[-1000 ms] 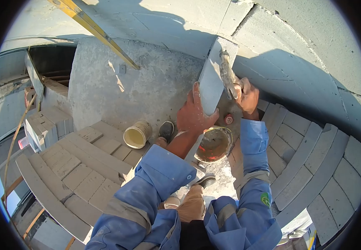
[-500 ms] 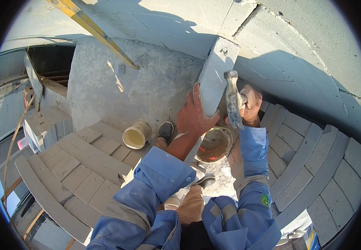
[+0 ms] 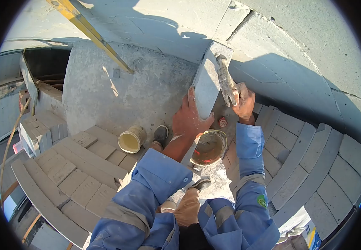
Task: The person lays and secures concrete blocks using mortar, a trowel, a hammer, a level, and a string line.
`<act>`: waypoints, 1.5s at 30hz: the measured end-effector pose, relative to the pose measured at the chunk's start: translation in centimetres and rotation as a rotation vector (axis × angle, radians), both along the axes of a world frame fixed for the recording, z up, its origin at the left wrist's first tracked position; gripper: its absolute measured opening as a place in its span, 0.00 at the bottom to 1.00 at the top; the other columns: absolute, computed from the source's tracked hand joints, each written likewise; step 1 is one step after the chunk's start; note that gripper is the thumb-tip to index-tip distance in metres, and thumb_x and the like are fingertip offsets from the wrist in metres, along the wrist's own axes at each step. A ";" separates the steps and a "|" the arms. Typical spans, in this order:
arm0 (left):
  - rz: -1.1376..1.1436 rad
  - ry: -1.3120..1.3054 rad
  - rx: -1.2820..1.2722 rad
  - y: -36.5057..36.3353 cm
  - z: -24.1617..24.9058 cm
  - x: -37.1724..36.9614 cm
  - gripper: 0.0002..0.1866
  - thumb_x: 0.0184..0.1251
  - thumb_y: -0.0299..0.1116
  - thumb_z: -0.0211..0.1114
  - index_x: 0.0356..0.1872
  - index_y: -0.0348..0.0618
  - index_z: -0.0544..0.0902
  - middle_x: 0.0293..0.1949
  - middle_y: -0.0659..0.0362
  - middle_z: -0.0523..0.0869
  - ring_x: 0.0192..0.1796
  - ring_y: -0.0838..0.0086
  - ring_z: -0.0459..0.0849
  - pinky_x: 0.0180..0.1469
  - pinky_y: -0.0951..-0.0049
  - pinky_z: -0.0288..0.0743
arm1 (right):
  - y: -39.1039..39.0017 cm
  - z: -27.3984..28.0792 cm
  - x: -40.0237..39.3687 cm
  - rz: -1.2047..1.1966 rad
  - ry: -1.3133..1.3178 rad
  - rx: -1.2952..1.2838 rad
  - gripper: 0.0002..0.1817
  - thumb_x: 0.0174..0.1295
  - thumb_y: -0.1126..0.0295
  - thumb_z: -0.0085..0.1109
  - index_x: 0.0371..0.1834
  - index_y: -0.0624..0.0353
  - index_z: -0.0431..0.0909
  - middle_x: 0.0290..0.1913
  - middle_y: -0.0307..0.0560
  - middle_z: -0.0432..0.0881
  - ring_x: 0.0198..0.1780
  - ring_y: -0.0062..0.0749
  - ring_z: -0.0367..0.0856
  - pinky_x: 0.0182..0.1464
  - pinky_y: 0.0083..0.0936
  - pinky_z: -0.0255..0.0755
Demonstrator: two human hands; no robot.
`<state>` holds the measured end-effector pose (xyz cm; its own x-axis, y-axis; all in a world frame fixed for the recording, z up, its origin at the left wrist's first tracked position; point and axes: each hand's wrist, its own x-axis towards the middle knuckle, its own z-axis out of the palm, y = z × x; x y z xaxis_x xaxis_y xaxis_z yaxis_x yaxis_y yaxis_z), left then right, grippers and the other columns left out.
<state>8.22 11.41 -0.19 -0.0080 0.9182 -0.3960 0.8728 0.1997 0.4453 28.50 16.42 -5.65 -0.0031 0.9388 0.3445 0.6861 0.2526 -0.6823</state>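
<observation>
Grey aerated block (image 3: 207, 85) is held upright at the centre of the frame, steadied at its lower edge by the left hand (image 3: 191, 118), whose grip is wrapped around the slab. At centre right the right hand (image 3: 243, 101) is closed around the handle of a hammer (image 3: 225, 79), whose head is laid against the block's upper right edge. For clean trimming, the block would best be kept firmly braced and light, repeated blows placed along one line near the edge, well away from the left fingers. Below, a dirty bucket (image 3: 208, 146) is seen, a second bucket (image 3: 131, 139) to its left.
</observation>
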 end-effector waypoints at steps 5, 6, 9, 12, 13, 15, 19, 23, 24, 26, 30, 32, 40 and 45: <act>0.007 -0.017 -0.068 0.1 0.6 0.2 0.58 0.49 0.55 0.72 0.77 0.43 0.50 0.65 0.43 0.72 0.54 0.50 0.84 0.52 0.57 0.82 | 0.3 -1.9 0.4 -0.013 -0.068 -0.105 0.25 0.68 0.46 0.57 0.29 0.59 0.75 0.22 0.56 0.79 0.24 0.58 0.79 0.25 0.42 0.71; 0.015 -0.010 -0.109 0.4 0.8 0.2 0.57 0.49 0.55 0.72 0.77 0.43 0.50 0.65 0.45 0.73 0.55 0.51 0.84 0.54 0.57 0.81 | 0.5 -1.5 0.4 -0.013 -0.069 -0.095 0.25 0.68 0.46 0.57 0.29 0.59 0.75 0.22 0.56 0.79 0.24 0.58 0.79 0.25 0.42 0.71; 0.002 0.008 0.016 -0.1 0.0 0.0 0.57 0.49 0.55 0.72 0.77 0.43 0.50 0.64 0.45 0.73 0.55 0.51 0.84 0.53 0.56 0.82 | -0.3 -1.2 -0.2 0.064 0.058 0.092 0.24 0.69 0.48 0.56 0.28 0.59 0.73 0.23 0.58 0.79 0.25 0.60 0.79 0.26 0.44 0.70; 0.012 -0.014 -0.036 0.1 0.3 0.1 0.57 0.49 0.53 0.73 0.77 0.42 0.51 0.64 0.44 0.73 0.54 0.51 0.84 0.52 0.56 0.82 | -0.1 -1.8 0.2 -0.055 -0.070 -0.080 0.19 0.69 0.55 0.56 0.33 0.61 0.75 0.23 0.56 0.79 0.26 0.60 0.80 0.27 0.43 0.70; 0.017 -0.017 -0.023 0.4 0.4 0.0 0.57 0.49 0.53 0.73 0.77 0.42 0.51 0.64 0.44 0.73 0.54 0.51 0.84 0.52 0.56 0.82 | -0.1 -1.3 0.0 -0.058 -0.059 -0.054 0.18 0.70 0.56 0.56 0.34 0.62 0.75 0.22 0.55 0.79 0.26 0.59 0.80 0.27 0.43 0.70; 0.000 -0.020 -0.030 0.0 0.3 -0.1 0.56 0.50 0.53 0.73 0.76 0.41 0.51 0.64 0.44 0.73 0.54 0.50 0.84 0.52 0.56 0.82 | -2.3 -1.8 -0.4 -0.030 -0.005 0.018 0.14 0.70 0.59 0.56 0.39 0.61 0.74 0.24 0.56 0.79 0.26 0.55 0.80 0.27 0.41 0.70; 0.008 -0.108 -0.062 0.3 0.4 -0.4 0.57 0.50 0.54 0.74 0.76 0.40 0.52 0.64 0.42 0.73 0.54 0.49 0.84 0.53 0.55 0.82 | -8.9 -2.3 -3.1 -0.263 0.070 0.235 0.18 0.73 0.54 0.56 0.44 0.59 0.70 0.24 0.39 0.73 0.22 0.25 0.70 0.23 0.25 0.61; 0.023 -0.170 0.092 -0.4 -0.1 -0.7 0.52 0.56 0.61 0.69 0.74 0.39 0.57 0.64 0.44 0.73 0.55 0.52 0.83 0.53 0.59 0.81 | -18.1 -0.3 -8.3 -0.579 0.603 -0.358 0.26 0.68 0.43 0.59 0.31 0.57 0.70 0.21 0.29 0.65 0.22 0.13 0.59 0.23 0.17 0.50; 0.053 -0.206 0.150 -0.4 -0.4 -0.8 0.49 0.59 0.63 0.66 0.72 0.38 0.62 0.63 0.46 0.74 0.55 0.55 0.83 0.52 0.62 0.81 | -20.0 1.3 -9.8 -0.654 0.625 -0.505 0.27 0.67 0.42 0.61 0.29 0.57 0.69 0.20 0.28 0.64 0.21 0.13 0.58 0.22 0.18 0.49; 0.283 -0.571 0.068 0.4 -4.4 -2.2 0.42 0.62 0.63 0.63 0.65 0.37 0.70 0.58 0.46 0.79 0.53 0.55 0.84 0.51 0.62 0.80 | -25.7 -0.1 -11.0 -0.688 0.619 -0.630 0.27 0.66 0.48 0.65 0.35 0.67 0.77 0.20 0.35 0.73 0.23 0.21 0.67 0.26 0.24 0.63; 0.508 -0.757 -0.032 6.9 -11.8 -4.1 0.31 0.69 0.59 0.57 0.44 0.35 0.86 0.43 0.46 0.87 0.47 0.54 0.85 0.49 0.61 0.74 | -30.9 4.0 -14.8 -0.750 0.652 -0.852 0.27 0.65 0.47 0.66 0.36 0.66 0.77 0.26 0.36 0.74 0.29 0.19 0.67 0.31 0.23 0.64; 0.440 -0.671 -0.052 11.4 -13.2 -2.9 0.29 0.69 0.57 0.57 0.45 0.36 0.86 0.45 0.44 0.88 0.47 0.51 0.85 0.51 0.58 0.75 | -33.3 4.5 -16.1 -0.768 0.655 -0.893 0.28 0.64 0.45 0.66 0.37 0.64 0.77 0.25 0.33 0.72 0.28 0.17 0.66 0.29 0.21 0.62; -0.323 -0.145 0.089 21.9 -24.1 1.4 0.19 0.66 0.41 0.57 0.47 0.38 0.87 0.48 0.48 0.88 0.52 0.47 0.86 0.55 0.56 0.79 | -41.4 7.9 -19.8 -0.966 0.787 -1.109 0.23 0.69 0.51 0.60 0.40 0.64 0.75 0.25 0.34 0.73 0.27 0.18 0.68 0.27 0.24 0.64; -0.863 -0.019 0.229 23.2 -20.7 0.0 0.12 0.61 0.29 0.56 0.38 0.39 0.88 0.42 0.48 0.89 0.43 0.51 0.89 0.45 0.55 0.82 | -42.5 7.9 -20.1 -1.050 0.892 -1.193 0.20 0.71 0.53 0.57 0.38 0.62 0.73 0.21 0.32 0.69 0.23 0.14 0.65 0.23 0.20 0.59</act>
<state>8.17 34.57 -20.87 0.7276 0.6578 -0.1949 0.6698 -0.6195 0.4094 8.44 -26.06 2.30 0.4728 0.1466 -0.8689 -0.4087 -0.8371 -0.3636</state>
